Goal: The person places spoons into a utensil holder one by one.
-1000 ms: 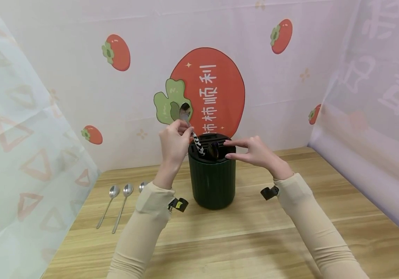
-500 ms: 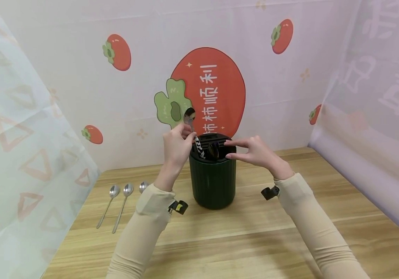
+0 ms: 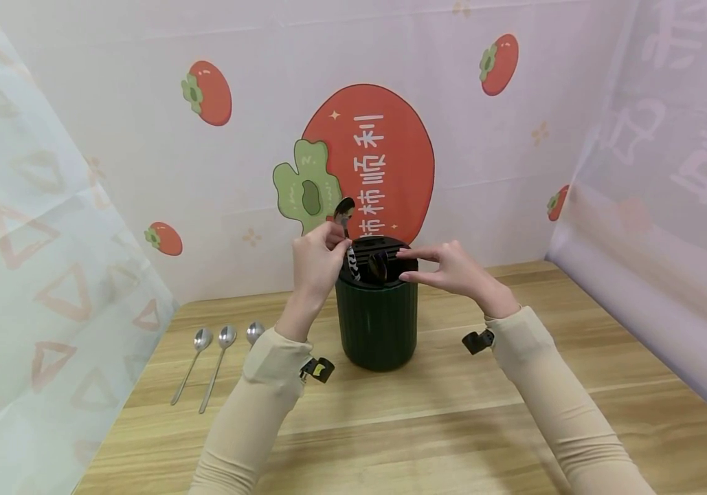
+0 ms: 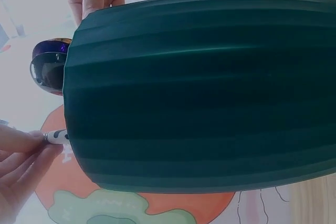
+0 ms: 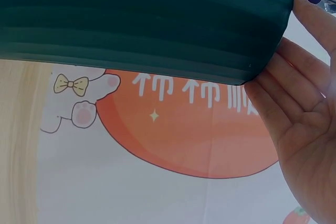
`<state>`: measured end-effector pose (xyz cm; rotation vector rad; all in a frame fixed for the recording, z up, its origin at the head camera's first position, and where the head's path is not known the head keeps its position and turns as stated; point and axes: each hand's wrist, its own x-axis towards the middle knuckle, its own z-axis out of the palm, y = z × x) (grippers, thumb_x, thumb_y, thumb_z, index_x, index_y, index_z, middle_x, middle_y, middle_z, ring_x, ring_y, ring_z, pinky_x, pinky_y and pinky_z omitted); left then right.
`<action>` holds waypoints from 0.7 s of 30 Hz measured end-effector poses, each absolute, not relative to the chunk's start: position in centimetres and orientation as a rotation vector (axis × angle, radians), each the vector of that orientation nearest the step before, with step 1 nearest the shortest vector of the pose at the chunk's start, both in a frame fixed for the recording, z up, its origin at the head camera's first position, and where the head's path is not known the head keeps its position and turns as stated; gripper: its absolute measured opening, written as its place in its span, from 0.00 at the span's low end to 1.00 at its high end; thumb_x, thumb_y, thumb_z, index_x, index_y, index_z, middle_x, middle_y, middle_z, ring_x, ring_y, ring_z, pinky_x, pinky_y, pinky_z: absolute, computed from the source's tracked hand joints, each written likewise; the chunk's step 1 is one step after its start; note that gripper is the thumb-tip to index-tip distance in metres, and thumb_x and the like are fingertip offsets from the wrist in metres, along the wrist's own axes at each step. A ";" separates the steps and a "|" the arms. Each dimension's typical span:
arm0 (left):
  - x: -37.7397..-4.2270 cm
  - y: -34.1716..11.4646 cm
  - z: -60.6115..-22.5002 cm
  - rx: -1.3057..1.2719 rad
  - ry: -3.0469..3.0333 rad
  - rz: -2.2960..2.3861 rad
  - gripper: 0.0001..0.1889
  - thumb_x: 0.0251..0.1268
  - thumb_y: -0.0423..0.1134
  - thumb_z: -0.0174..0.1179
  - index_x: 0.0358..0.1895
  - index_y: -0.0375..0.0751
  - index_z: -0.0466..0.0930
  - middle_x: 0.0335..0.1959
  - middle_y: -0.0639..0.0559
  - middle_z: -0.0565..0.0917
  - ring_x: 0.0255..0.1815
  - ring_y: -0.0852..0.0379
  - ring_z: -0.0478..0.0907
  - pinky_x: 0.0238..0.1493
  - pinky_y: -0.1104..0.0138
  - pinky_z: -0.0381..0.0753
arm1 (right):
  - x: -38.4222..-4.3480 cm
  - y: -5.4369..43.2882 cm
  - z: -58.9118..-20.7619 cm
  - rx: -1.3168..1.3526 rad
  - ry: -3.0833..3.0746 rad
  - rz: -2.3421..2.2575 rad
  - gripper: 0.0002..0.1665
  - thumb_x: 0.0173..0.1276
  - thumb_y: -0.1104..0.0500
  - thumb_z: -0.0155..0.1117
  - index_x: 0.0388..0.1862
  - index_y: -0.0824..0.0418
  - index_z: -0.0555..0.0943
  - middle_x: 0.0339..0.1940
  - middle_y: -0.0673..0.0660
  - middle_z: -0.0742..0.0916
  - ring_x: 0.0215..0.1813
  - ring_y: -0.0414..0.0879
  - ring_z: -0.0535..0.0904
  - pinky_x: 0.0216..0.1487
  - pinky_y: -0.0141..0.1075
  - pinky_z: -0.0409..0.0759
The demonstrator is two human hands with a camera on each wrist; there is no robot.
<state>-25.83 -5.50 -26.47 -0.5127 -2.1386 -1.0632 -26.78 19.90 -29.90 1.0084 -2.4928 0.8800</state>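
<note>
Left hand (image 3: 318, 265) pinches the cow-print-handled spoon (image 3: 354, 263), handle down at 9 o'clock in the dark green utensil holder (image 3: 378, 326), right hand (image 3: 452, 271) with thumb and fingers spread against its 3 o'clock side; best lower it upright, clear of dark spoon bowls (image 4: 48, 72).

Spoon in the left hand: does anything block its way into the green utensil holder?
Nothing visible: the spoon has its handle end inside the utensil holder. Dark spoon bowls stand beside it; the depths are hidden.
</note>
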 end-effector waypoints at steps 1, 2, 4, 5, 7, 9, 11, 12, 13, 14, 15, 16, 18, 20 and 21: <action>-25.8 -5.5 -26.5 -0.514 -2.139 -1.057 0.03 0.58 0.32 0.65 0.32 0.36 0.83 0.29 0.46 0.87 0.29 0.55 0.84 0.34 0.64 0.83 | -26.8 19.9 -29.9 1.007 -2.494 0.880 0.25 0.61 0.44 0.67 0.55 0.53 0.82 0.52 0.55 0.86 0.55 0.48 0.82 0.59 0.51 0.75; -25.8 -5.5 -26.6 -0.514 -2.138 -1.052 0.03 0.58 0.33 0.65 0.32 0.36 0.83 0.29 0.46 0.87 0.29 0.55 0.84 0.34 0.64 0.83 | -26.8 19.9 -29.9 1.006 -2.496 0.882 0.26 0.61 0.44 0.67 0.55 0.53 0.82 0.52 0.55 0.86 0.55 0.48 0.82 0.59 0.51 0.75; -25.8 -5.5 -26.6 -0.514 -2.139 -1.044 0.03 0.58 0.33 0.65 0.32 0.36 0.83 0.29 0.46 0.87 0.29 0.56 0.84 0.34 0.65 0.82 | -26.8 19.9 -29.9 1.004 -2.496 0.881 0.25 0.61 0.44 0.67 0.55 0.53 0.82 0.52 0.55 0.86 0.54 0.48 0.82 0.59 0.51 0.75; -25.8 -5.5 -26.6 -0.514 -2.140 -1.038 0.03 0.58 0.33 0.65 0.32 0.37 0.83 0.29 0.46 0.87 0.29 0.56 0.84 0.34 0.65 0.82 | -26.8 19.8 -29.9 1.004 -2.496 0.881 0.25 0.61 0.45 0.67 0.55 0.53 0.82 0.52 0.55 0.86 0.54 0.48 0.82 0.59 0.51 0.75; -25.8 -5.5 -26.6 -0.514 -2.143 -1.025 0.03 0.58 0.33 0.65 0.32 0.37 0.84 0.29 0.47 0.87 0.29 0.56 0.84 0.34 0.65 0.82 | -26.8 19.8 -29.9 1.002 -2.496 0.878 0.25 0.61 0.45 0.67 0.55 0.53 0.82 0.51 0.55 0.86 0.53 0.48 0.83 0.59 0.51 0.75; -25.8 -5.5 -26.6 -0.513 -2.148 -1.007 0.03 0.58 0.34 0.66 0.31 0.37 0.84 0.28 0.47 0.87 0.29 0.56 0.84 0.34 0.65 0.82 | -26.7 19.8 -29.9 1.003 -2.496 0.877 0.25 0.61 0.45 0.67 0.55 0.53 0.82 0.51 0.55 0.86 0.53 0.48 0.83 0.58 0.51 0.76; -25.8 -5.6 -26.7 -0.514 -2.148 -0.990 0.03 0.57 0.34 0.66 0.31 0.37 0.84 0.28 0.47 0.87 0.29 0.56 0.84 0.34 0.64 0.82 | -26.7 19.7 -29.9 1.005 -2.495 0.878 0.25 0.61 0.45 0.67 0.55 0.53 0.82 0.51 0.55 0.86 0.53 0.48 0.83 0.58 0.51 0.76; -25.8 -5.6 -26.7 -0.514 -2.148 -0.982 0.03 0.57 0.34 0.66 0.31 0.37 0.84 0.28 0.47 0.87 0.28 0.57 0.84 0.34 0.64 0.82 | -26.7 19.7 -29.9 1.006 -2.495 0.877 0.25 0.61 0.45 0.67 0.55 0.53 0.82 0.52 0.55 0.86 0.53 0.48 0.83 0.58 0.50 0.76; -25.8 -5.6 -26.7 -0.514 -2.147 -0.974 0.03 0.57 0.34 0.66 0.30 0.37 0.84 0.27 0.47 0.87 0.28 0.57 0.84 0.34 0.64 0.82 | -26.7 19.7 -29.9 1.008 -2.494 0.876 0.25 0.61 0.45 0.67 0.55 0.53 0.82 0.52 0.55 0.86 0.53 0.48 0.83 0.58 0.50 0.76; -25.8 -5.6 -26.7 -0.515 -2.146 -0.968 0.03 0.57 0.34 0.67 0.30 0.37 0.84 0.27 0.48 0.87 0.28 0.57 0.84 0.34 0.64 0.82 | -26.6 19.7 -29.8 1.010 -2.493 0.874 0.25 0.61 0.45 0.67 0.55 0.53 0.82 0.52 0.55 0.86 0.53 0.48 0.83 0.58 0.50 0.76; -25.9 -5.6 -26.8 -0.516 -2.144 -0.964 0.03 0.56 0.33 0.67 0.30 0.38 0.84 0.27 0.48 0.87 0.28 0.57 0.84 0.34 0.64 0.81 | -26.6 19.7 -29.8 1.009 -2.494 0.872 0.25 0.61 0.45 0.67 0.55 0.53 0.82 0.52 0.55 0.86 0.53 0.48 0.83 0.58 0.50 0.76; -25.9 -5.6 -26.8 -0.517 -2.144 -0.960 0.03 0.56 0.33 0.67 0.30 0.38 0.84 0.27 0.48 0.87 0.28 0.57 0.84 0.34 0.64 0.81 | -26.6 19.7 -29.8 1.008 -2.494 0.872 0.25 0.61 0.45 0.67 0.55 0.53 0.82 0.52 0.55 0.86 0.53 0.48 0.83 0.58 0.50 0.76; -25.9 -5.7 -26.9 -0.521 -2.148 -0.959 0.02 0.56 0.33 0.67 0.29 0.38 0.84 0.26 0.48 0.87 0.28 0.57 0.84 0.34 0.63 0.81 | -26.6 19.7 -29.8 1.009 -2.489 0.871 0.25 0.61 0.45 0.67 0.55 0.53 0.82 0.52 0.55 0.86 0.53 0.49 0.82 0.58 0.50 0.76; -25.9 -5.7 -26.9 -0.522 -2.157 -0.957 0.02 0.56 0.33 0.67 0.30 0.38 0.84 0.26 0.48 0.87 0.28 0.57 0.84 0.35 0.63 0.81 | -26.6 19.8 -29.8 1.009 -2.486 0.871 0.25 0.61 0.46 0.67 0.55 0.53 0.82 0.52 0.55 0.86 0.53 0.49 0.83 0.58 0.51 0.76; -25.9 -5.7 -26.9 -0.522 -2.164 -0.955 0.02 0.55 0.33 0.67 0.30 0.38 0.84 0.26 0.48 0.87 0.28 0.57 0.85 0.36 0.62 0.81 | -26.6 19.8 -29.8 1.011 -2.484 0.871 0.25 0.61 0.46 0.67 0.55 0.53 0.82 0.52 0.55 0.86 0.53 0.49 0.83 0.58 0.51 0.76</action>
